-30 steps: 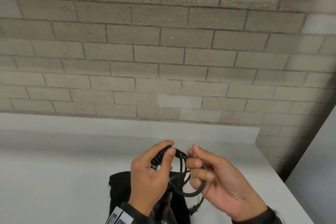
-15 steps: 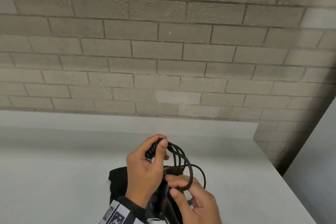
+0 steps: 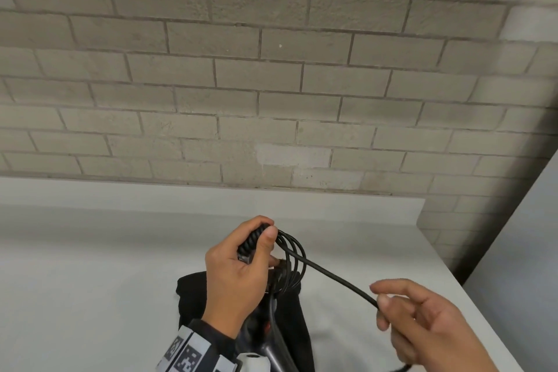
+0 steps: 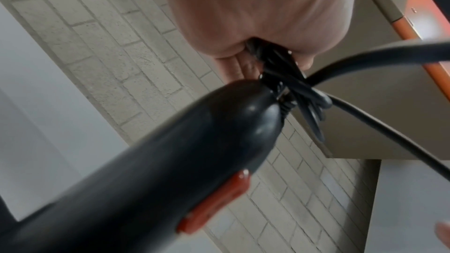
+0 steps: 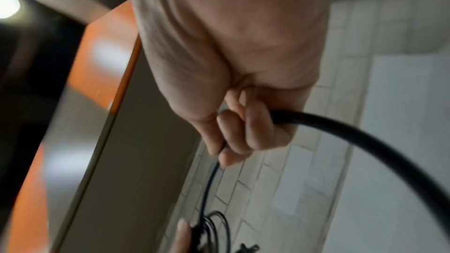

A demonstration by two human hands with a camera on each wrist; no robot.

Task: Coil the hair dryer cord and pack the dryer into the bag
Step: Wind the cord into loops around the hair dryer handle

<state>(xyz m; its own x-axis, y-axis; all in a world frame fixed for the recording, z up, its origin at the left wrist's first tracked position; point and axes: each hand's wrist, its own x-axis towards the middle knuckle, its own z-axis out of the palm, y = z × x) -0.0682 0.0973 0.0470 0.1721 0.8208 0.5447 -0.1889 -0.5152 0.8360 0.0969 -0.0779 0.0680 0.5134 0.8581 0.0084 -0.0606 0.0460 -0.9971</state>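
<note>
The hair dryer cord [image 3: 332, 276] is black, and several of its loops hang gathered at my left hand [image 3: 238, 275], just above the near middle of the white counter [image 3: 90, 266]. From that bundle 1 strand runs out taut to the right and toward me, down to my right hand [image 3: 428, 326].

My left hand is clamped shut around the ribbed strain relief at the cord's root, thumb pressing the loops against it. In the left wrist view the dryer [image 4: 136, 176] hangs below that fist: a dark, glossy handle with a red switch on its side, the cord leaving its end in a tight cluster of loops.

My right hand is closed on the cord, thumb and forefinger pinching the strand, the other fingers curled around it; in the right wrist view the cord [image 5: 365, 138] leaves the fist in a wide arc to the right.

Under the loops, the black bag [image 3: 290, 317] lies flat on the counter, partly hidden by my left wrist and its patterned marker sleeve [image 3: 193, 353].

Beyond the counter's far edge stands a pale brick wall [image 3: 271, 84].
</note>
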